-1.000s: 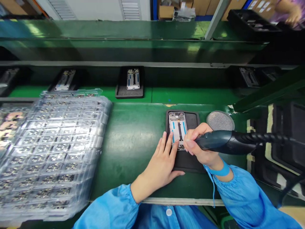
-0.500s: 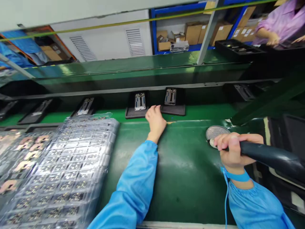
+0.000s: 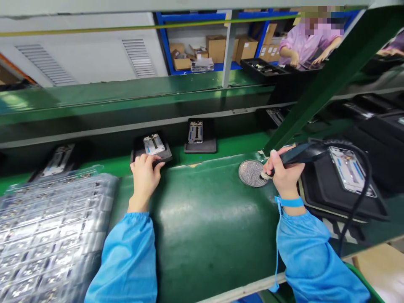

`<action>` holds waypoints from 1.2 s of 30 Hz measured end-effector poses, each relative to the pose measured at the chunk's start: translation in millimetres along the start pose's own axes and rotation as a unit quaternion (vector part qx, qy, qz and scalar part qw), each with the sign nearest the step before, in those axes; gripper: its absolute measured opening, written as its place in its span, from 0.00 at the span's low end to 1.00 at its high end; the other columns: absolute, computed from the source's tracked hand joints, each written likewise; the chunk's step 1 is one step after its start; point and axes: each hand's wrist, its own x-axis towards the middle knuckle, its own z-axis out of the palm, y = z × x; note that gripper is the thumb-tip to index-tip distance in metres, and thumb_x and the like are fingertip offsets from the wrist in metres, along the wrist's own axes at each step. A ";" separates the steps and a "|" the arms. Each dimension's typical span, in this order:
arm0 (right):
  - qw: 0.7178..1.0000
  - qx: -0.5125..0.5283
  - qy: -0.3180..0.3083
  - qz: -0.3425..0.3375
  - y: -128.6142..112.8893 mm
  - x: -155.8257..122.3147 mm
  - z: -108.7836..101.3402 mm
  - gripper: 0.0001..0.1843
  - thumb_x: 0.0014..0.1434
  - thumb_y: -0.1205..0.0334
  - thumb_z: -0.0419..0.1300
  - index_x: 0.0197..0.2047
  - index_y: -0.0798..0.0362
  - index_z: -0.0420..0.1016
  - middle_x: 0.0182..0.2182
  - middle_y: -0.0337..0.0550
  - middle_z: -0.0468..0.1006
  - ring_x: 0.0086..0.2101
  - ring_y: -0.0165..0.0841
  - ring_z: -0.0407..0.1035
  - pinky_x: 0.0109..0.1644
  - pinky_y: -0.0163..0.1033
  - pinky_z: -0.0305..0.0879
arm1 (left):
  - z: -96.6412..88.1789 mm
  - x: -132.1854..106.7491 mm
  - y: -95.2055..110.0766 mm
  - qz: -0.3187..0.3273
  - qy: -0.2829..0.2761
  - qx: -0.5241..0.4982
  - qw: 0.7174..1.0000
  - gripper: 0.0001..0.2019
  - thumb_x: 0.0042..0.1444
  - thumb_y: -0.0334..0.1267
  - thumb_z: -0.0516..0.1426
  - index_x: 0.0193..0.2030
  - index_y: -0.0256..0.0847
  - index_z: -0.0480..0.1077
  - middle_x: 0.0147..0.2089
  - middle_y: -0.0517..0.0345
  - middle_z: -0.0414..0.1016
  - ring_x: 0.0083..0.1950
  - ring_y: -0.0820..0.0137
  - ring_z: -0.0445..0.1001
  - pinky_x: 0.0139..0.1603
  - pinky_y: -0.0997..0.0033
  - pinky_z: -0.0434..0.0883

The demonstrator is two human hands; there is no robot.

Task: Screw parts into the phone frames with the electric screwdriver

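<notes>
At the left, a stack of clear plastic blister trays (image 3: 57, 227) filled with small parts lies on the glossy dark-green bench (image 3: 195, 235), and beyond it a silver phone frame in a black tray (image 3: 58, 160) sits on the bright-green strip (image 3: 240, 145). Next along, the left hand (image 3: 143, 176) reaches to the strip, thumb and fingers narrowly apart at the near edge of a black rectangular tray (image 3: 166, 155); whether they pinch it cannot be told. In that tray lies a silver-white phone frame with blue strips (image 3: 154, 144), on the strip and not yet on the bench, so its handling looks to be only at its start. To its right, a second black tray (image 3: 208, 146) carries a similar frame, untouched by either hand. Farther right, the right hand (image 3: 285, 173) is closed around a black corded hand tool (image 3: 303, 153), whose tip points down at a round grey studded metal dish (image 3: 252, 173); contact there is unclear, and the tool is well apart from the frame by the left hand. At the far right, another frame (image 3: 352, 168) rests on stacked black trays (image 3: 315, 185); whether it is finished is not shown.
</notes>
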 end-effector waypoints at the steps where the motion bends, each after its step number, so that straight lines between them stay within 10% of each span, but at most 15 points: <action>1: 1.000 -0.003 -0.002 0.004 1.5 0.0 -0.3 0.34 0.63 0.35 0.88 0.44 0.43 0.72 0.19 0.22 0.71 0.16 0.28 0.65 0.22 0.36 0.71 | -0.8 -10.1 -0.9 -0.015 0.002 0.007 1.000 0.07 0.77 0.38 0.63 0.57 0.45 0.82 0.59 0.42 0.88 0.65 0.40 0.84 0.71 0.37 0.81; 8: 0.999 -0.030 -0.011 0.022 4.6 -1.8 -0.7 0.36 0.60 0.32 0.89 0.44 0.44 0.73 0.19 0.24 0.72 0.16 0.29 0.67 0.20 0.36 0.68 | -9.1 -129.5 20.4 0.096 -0.053 -0.054 0.992 0.05 0.80 0.42 0.64 0.51 0.49 0.83 0.48 0.50 0.88 0.51 0.50 0.87 0.54 0.51 0.85; 18: 0.999 -0.041 -0.013 0.007 2.0 0.1 -2.6 0.36 0.61 0.31 0.88 0.43 0.43 0.72 0.19 0.24 0.72 0.16 0.29 0.66 0.22 0.38 0.72 | 21.1 -262.1 121.7 0.240 -0.100 -0.151 0.954 0.09 0.79 0.25 0.61 0.49 0.46 0.77 0.43 0.56 0.85 0.38 0.61 0.82 0.39 0.60 0.78; 22: 0.998 -0.050 -0.026 0.004 2.5 0.2 -3.3 0.36 0.60 0.31 0.89 0.42 0.43 0.72 0.20 0.25 0.72 0.16 0.30 0.66 0.21 0.39 0.71 | 19.5 -241.5 127.0 0.256 -0.138 -0.218 0.932 0.06 0.83 0.33 0.63 0.60 0.46 0.80 0.52 0.54 0.88 0.49 0.60 0.85 0.52 0.59 0.80; 27: 0.998 -0.056 -0.038 0.000 4.7 -1.3 -3.1 0.36 0.60 0.30 0.89 0.42 0.42 0.72 0.18 0.25 0.71 0.15 0.33 0.66 0.18 0.41 0.67 | 41.6 -158.7 75.2 0.102 -0.035 -0.145 0.984 0.14 0.86 0.37 0.59 0.69 0.49 0.83 0.71 0.43 0.85 0.72 0.49 0.81 0.70 0.45 0.79; 36: 0.998 0.029 -0.033 -0.040 -27.4 -14.5 16.1 0.31 0.65 0.40 0.88 0.44 0.43 0.71 0.21 0.23 0.72 0.16 0.29 0.66 0.23 0.37 0.72 | 75.2 -115.2 73.3 0.040 -0.166 -0.173 0.970 0.22 0.82 0.44 0.63 0.77 0.49 0.84 0.68 0.44 0.84 0.71 0.46 0.76 0.75 0.40 0.76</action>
